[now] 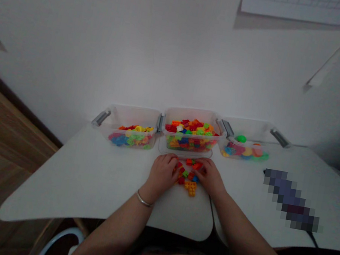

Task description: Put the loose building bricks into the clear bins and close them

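Observation:
A small pile of toy building bricks (185, 174) in red, green, blue and orange lies on the white table between my two hands. My left hand (164, 173), with a silver bangle at the wrist, curls at the pile's left edge. Its fingertips are mostly hidden, so what they hold cannot be made out. At the right edge of the pile, my right hand (212, 179) has thumb and fingers around a red brick (197, 166). A yellow-orange brick piece (191, 187) sits at the pile's near side.
Behind my hands stand a clear tub of mixed bricks (190, 142), a left tub of colourful pieces (131, 136) and a right tub of rounded pieces (246, 151). A pixelated dark object (290, 200) with a cable lies right on the white table (89, 183). A wall rises behind.

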`<state>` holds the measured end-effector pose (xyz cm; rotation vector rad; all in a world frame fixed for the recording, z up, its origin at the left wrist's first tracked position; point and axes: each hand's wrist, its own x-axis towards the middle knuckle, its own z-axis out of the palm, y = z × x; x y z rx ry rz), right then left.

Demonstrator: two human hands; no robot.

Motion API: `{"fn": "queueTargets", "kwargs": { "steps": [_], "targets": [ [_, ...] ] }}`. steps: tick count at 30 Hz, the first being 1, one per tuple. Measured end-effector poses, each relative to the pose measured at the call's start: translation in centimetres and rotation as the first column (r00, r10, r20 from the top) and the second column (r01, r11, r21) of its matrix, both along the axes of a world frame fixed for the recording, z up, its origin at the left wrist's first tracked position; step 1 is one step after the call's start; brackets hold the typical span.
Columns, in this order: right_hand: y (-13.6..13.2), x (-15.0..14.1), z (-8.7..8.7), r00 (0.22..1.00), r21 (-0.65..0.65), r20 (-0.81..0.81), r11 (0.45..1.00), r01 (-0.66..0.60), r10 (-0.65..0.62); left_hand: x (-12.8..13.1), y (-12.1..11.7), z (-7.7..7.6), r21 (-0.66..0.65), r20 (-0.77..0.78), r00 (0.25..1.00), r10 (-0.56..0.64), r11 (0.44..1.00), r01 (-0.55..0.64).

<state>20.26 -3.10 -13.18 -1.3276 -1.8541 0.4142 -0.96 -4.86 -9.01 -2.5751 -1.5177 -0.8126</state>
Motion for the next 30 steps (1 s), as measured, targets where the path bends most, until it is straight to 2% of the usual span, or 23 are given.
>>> {"fn": "queueTargets", "kwargs": {
  "steps": [3,8,13,15,19,22,24,26,28,30],
  "targets": [
    [-0.2,0.2,0.2,1.0,0.034,-0.011,0.999,0.019,-0.018,0.0,0.0,-0.1,-0.011,0.033,0.999,-0.035,0.999,0.035],
    [-0.8,2.4,0.7,0.997,0.005,0.009,0.997,0.074,-0.074,-0.1,0.0,-0.2,-0.03,0.021,0.994,-0.106,0.994,0.107],
    [-1.4,4.8,1.0,0.986,-0.053,0.101,0.99,-0.131,0.136,-0.1,-0.2,-0.6,-0.051,-0.092,0.981,-0.172,0.985,0.168],
    [-1.4,5.2,0.9,0.978,-0.038,0.126,0.986,-0.16,0.164,-0.1,-0.2,-0.7,-0.055,-0.124,0.977,-0.176,0.984,0.17],
    [-1.5,5.1,0.7,0.982,-0.046,0.126,0.99,-0.134,0.139,-0.2,-0.2,-0.7,-0.056,-0.118,0.975,-0.19,0.981,0.184],
    [-1.6,4.9,1.2,0.995,0.01,0.097,1.0,-0.022,0.021,-0.2,-0.1,-0.8,-0.052,-0.095,0.973,-0.21,0.977,0.205],
    [-1.6,4.7,2.2,0.992,0.101,0.038,0.988,0.117,-0.122,-0.3,0.0,-0.9,-0.053,-0.087,0.972,-0.218,0.976,0.214],
    [-1.4,4.4,3.9,0.971,0.174,-0.046,0.955,0.241,-0.236,-0.3,0.1,-1.0,-0.056,-0.082,0.972,-0.221,0.975,0.217],
    [-0.7,4.2,6.3,0.952,0.213,-0.115,0.929,0.304,-0.285,-0.3,0.2,-1.1,-0.061,-0.077,0.971,-0.224,0.974,0.22],
    [0.6,3.8,8.8,0.947,0.249,-0.141,0.916,0.315,-0.287,-0.3,0.2,-1.2,-0.063,-0.07,0.972,-0.226,0.973,0.222]
  ]
}}
